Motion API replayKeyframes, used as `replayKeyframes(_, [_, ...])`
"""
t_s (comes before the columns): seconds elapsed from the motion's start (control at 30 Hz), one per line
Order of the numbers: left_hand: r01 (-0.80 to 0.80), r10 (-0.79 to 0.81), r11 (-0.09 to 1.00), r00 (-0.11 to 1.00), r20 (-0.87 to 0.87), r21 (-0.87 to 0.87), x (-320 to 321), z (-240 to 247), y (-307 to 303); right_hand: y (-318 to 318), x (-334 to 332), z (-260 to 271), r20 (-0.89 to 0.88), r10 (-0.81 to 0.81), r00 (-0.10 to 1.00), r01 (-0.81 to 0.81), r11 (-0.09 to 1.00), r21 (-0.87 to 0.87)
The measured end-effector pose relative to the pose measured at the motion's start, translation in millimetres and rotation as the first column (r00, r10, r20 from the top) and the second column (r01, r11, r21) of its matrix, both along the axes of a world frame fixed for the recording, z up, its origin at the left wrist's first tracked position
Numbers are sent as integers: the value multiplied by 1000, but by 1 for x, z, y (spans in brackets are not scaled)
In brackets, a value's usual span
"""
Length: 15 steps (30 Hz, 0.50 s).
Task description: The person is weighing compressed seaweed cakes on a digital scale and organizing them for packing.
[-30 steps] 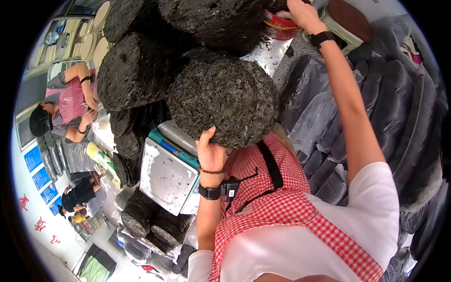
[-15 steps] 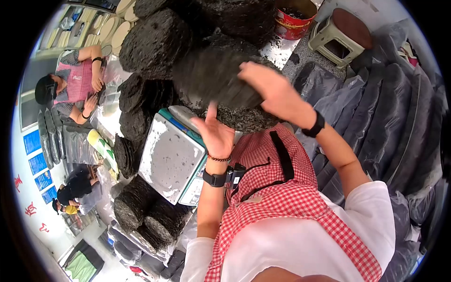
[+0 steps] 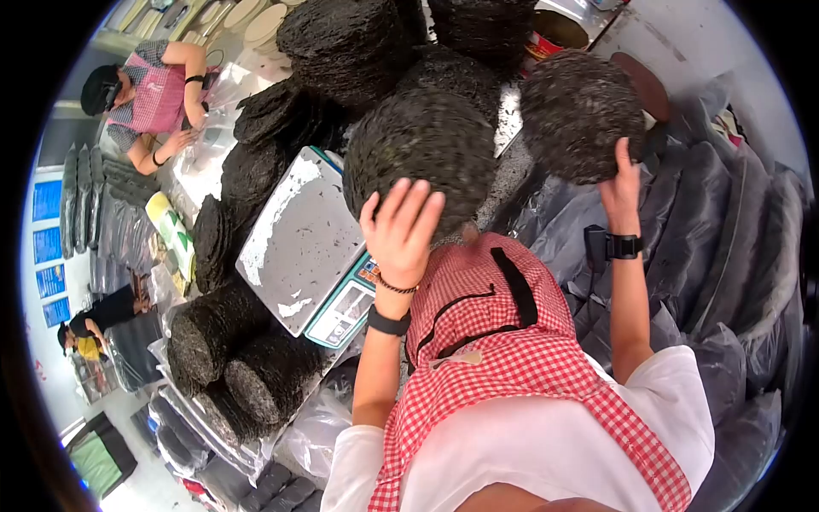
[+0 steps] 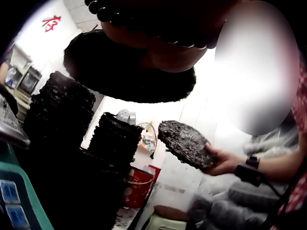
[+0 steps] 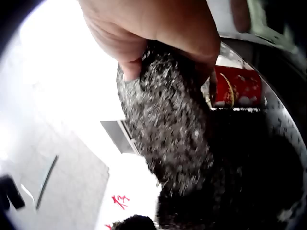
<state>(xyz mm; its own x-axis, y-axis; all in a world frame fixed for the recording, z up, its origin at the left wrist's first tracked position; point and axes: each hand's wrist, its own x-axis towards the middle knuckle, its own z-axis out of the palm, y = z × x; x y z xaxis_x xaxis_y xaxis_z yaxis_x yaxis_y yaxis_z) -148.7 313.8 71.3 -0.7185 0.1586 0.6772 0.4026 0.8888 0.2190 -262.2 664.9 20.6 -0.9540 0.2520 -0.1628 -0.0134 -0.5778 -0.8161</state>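
Observation:
In the head view my left hand (image 3: 399, 235) has its fingers spread over the lower edge of a dark, round, rough-textured cake (image 3: 418, 154). The left wrist view has this cake (image 4: 120, 72) raised and tilted under the hand (image 4: 168, 52). Off to the right, my right hand (image 3: 621, 188) grips a second dark round cake (image 3: 582, 115) at its lower right edge, thumb on the near face. This second cake (image 5: 165, 120) shows up close in the right wrist view, pinched by the right hand (image 5: 158, 28).
A scale (image 3: 299, 243) lies left of the left hand. Stacks of dark cakes (image 3: 341, 51) stand behind it, others (image 3: 273, 367) below. A red bucket (image 3: 554, 34) is at the top, bagged goods (image 3: 725, 222) at right. Another person (image 3: 153, 102) works at far left.
The right hand has come back from the bucket, crossed to the cakes, and moved right with one. The left hand, open and palm up half a second ago, now lies over a cake.

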Motion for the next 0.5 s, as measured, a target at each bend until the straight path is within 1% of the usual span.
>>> replayKeyframes(0.03, [-46,38,991,997,67,123,6,-1,-3,-13,6,1,3,115,993,-114,990,-86])
replayKeyframes(0.07, [-172,42,807,971,236,565,19,-4,0,-34,18,-2,9,259,966,-255,958,-127])
replayKeyframes(0.1, [-332,-31,423,924,380,843,26,-7,5,-52,24,-1,10,405,914,-398,902,-167])
replayKeyframes(0.13, [-295,-158,260,926,342,920,32,-12,-1,-64,31,-36,22,503,864,-501,855,137])
replayKeyframes(0.17, [-247,-284,-46,932,224,968,39,-21,-1,-75,37,-70,67,584,809,-552,716,428])
replayKeyframes(0.2, [-259,-363,-286,920,146,922,50,-25,-2,-120,56,-19,235,480,845,-533,793,295])
replayKeyframes(0.23, [-278,-416,-504,908,52,818,63,-30,-5,-164,77,34,406,381,831,-477,863,167])
replayKeyframes(0.27, [-301,-406,-522,910,77,799,76,-56,-12,-172,80,18,299,475,828,-522,847,99])
replayKeyframes(0.3, [-280,-375,-516,923,81,810,86,-54,-18,-187,82,0,177,570,802,-582,812,24])
replayKeyframes(0.33, [-224,-339,-615,941,3,756,98,-49,-23,-199,86,5,187,579,793,-592,806,17])
replayKeyframes(0.37, [-161,-294,-704,953,-77,692,108,-43,-29,-203,91,-5,174,608,774,-625,778,63])
replayKeyframes(0.4, [-117,-218,-732,973,-68,671,116,-41,-34,-210,96,-6,173,651,739,-670,737,89])
replayKeyframes(0.43, [-88,-155,-698,987,-31,711,127,-41,-37,-218,101,-4,174,690,702,-711,693,119])
replayKeyframes(0.47, [-178,-132,-363,982,138,915,139,-53,-39,-227,109,-3,164,724,670,-742,649,166])
replayKeyframes(0.5, [-302,-46,10,952,302,953,151,-66,-43,-237,117,-1,156,750,643,-763,608,219])
